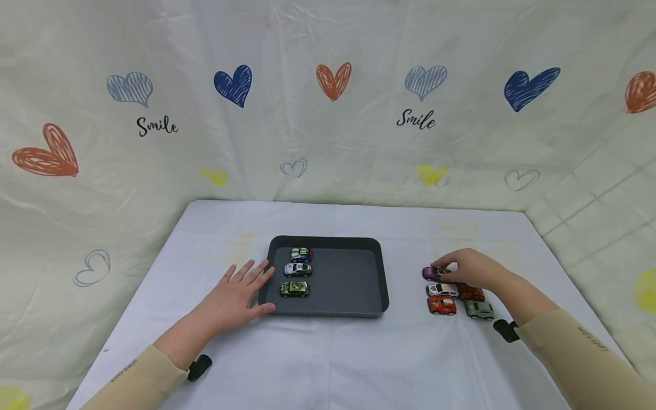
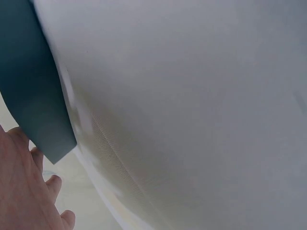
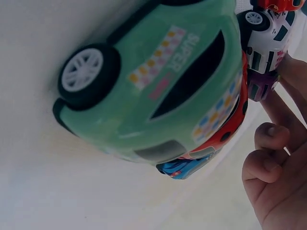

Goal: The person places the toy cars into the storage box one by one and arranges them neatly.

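now, left hand (image 1: 237, 294) flat – fingers spread against tray (image 1: 376, 273), right hand (image 1: 471, 267) fingers pinching purple car (image 1: 432, 273)

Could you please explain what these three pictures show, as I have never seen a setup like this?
A person works with bare hands, wearing three cameras. The head view looks down on a white table. The left hand lies flat against the edge of a dark tray holding three toy cars. The right hand pinches a purple toy car beside four loose cars. The left wrist camera sees only cloth, the tray's corner and fingers. The right wrist camera sits very near a green car, so it fills the picture.
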`<control>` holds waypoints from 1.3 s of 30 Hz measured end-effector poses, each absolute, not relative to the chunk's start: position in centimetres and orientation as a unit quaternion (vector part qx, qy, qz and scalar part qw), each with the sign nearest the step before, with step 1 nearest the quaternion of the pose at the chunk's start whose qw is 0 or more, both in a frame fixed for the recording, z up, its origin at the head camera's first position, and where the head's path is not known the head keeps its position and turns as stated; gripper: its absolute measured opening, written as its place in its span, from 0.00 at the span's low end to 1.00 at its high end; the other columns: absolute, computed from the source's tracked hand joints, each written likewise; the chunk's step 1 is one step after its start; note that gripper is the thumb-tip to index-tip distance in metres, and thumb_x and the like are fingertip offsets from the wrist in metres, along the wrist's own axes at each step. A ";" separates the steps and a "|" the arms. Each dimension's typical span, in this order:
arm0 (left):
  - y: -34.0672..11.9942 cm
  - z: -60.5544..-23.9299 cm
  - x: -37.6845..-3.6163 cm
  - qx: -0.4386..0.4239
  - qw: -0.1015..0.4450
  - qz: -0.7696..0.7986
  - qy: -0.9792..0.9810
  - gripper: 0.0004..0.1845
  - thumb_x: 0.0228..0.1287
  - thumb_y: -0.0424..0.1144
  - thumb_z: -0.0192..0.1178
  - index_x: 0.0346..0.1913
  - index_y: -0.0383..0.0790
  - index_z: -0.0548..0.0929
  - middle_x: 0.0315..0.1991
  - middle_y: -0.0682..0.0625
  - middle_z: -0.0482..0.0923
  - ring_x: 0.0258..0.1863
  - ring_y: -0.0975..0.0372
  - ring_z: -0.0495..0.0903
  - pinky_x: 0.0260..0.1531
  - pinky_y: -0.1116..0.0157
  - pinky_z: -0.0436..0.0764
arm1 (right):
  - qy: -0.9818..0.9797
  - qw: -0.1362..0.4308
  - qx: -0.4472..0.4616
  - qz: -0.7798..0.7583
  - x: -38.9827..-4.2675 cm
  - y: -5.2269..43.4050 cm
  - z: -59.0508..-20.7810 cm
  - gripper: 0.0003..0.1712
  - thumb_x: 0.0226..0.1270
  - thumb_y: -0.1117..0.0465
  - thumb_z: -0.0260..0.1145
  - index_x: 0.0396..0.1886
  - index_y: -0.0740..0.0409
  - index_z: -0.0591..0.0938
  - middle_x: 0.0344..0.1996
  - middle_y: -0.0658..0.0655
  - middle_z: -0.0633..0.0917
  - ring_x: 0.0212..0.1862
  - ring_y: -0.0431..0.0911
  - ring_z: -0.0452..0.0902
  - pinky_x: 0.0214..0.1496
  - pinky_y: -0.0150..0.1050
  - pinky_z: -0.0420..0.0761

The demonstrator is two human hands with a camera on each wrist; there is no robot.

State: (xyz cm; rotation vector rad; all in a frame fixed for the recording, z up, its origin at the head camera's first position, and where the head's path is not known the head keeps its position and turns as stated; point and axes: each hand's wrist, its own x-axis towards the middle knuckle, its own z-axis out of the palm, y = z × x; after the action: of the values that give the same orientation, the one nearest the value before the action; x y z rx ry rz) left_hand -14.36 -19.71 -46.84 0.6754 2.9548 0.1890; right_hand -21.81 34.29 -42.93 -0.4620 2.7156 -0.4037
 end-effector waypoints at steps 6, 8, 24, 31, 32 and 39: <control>-19.7 -46.9 -14.3 0.221 0.051 0.069 0.972 0.47 0.64 0.76 0.42 0.80 0.55 0.52 0.80 0.57 0.44 0.78 0.51 0.45 0.74 0.43 0.43 | 0.959 0.158 -0.179 -0.150 -22.2 34.3 -42.8 0.20 0.66 0.55 0.70 0.57 0.53 0.85 0.52 0.59 0.85 0.56 0.59 0.78 0.53 0.57 0.79; -19.6 -46.8 -14.3 0.220 0.051 0.071 0.971 0.47 0.64 0.76 0.42 0.80 0.56 0.52 0.80 0.57 0.44 0.78 0.51 0.45 0.74 0.43 0.43 | 0.959 0.155 -0.182 -0.151 -22.4 34.3 -42.8 0.21 0.66 0.54 0.70 0.58 0.52 0.85 0.54 0.60 0.85 0.58 0.61 0.77 0.55 0.59 0.78; -19.4 -46.0 -13.9 0.228 0.047 0.075 0.970 0.46 0.65 0.72 0.48 0.79 0.50 0.55 0.80 0.51 0.48 0.77 0.46 0.47 0.73 0.40 0.44 | 0.950 0.164 -0.184 -0.194 -22.3 32.0 -40.3 0.20 0.64 0.53 0.72 0.56 0.47 0.86 0.53 0.55 0.84 0.36 0.45 0.71 0.34 0.40 0.76; -19.3 -45.6 -13.7 0.223 0.058 0.070 0.971 0.46 0.66 0.70 0.51 0.80 0.51 0.54 0.80 0.52 0.47 0.78 0.47 0.45 0.73 0.40 0.43 | 0.935 0.177 -0.210 -0.225 -22.4 29.9 -38.8 0.19 0.64 0.52 0.72 0.55 0.43 0.86 0.51 0.50 0.83 0.33 0.46 0.70 0.31 0.40 0.75; -19.3 -45.6 -13.7 0.224 0.056 0.069 0.971 0.46 0.67 0.70 0.51 0.80 0.50 0.54 0.80 0.51 0.47 0.78 0.47 0.45 0.73 0.40 0.43 | 0.934 0.178 -0.214 -0.226 -22.4 29.5 -38.7 0.19 0.64 0.52 0.72 0.55 0.43 0.86 0.50 0.50 0.82 0.32 0.46 0.71 0.31 0.40 0.75; -19.4 -45.6 -13.8 0.224 0.055 0.073 0.970 0.46 0.67 0.70 0.50 0.80 0.50 0.54 0.80 0.51 0.47 0.78 0.46 0.46 0.73 0.40 0.43 | 0.917 0.195 -0.236 -0.254 -23.0 26.4 -38.3 0.19 0.61 0.54 0.74 0.54 0.40 0.86 0.44 0.47 0.83 0.28 0.47 0.71 0.28 0.40 0.76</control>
State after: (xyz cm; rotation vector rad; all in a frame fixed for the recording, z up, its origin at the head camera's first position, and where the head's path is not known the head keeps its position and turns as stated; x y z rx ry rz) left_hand -13.83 -19.41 -45.64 0.6799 2.9451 0.2217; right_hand -23.02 26.43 -38.26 -0.6601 2.5708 -0.7122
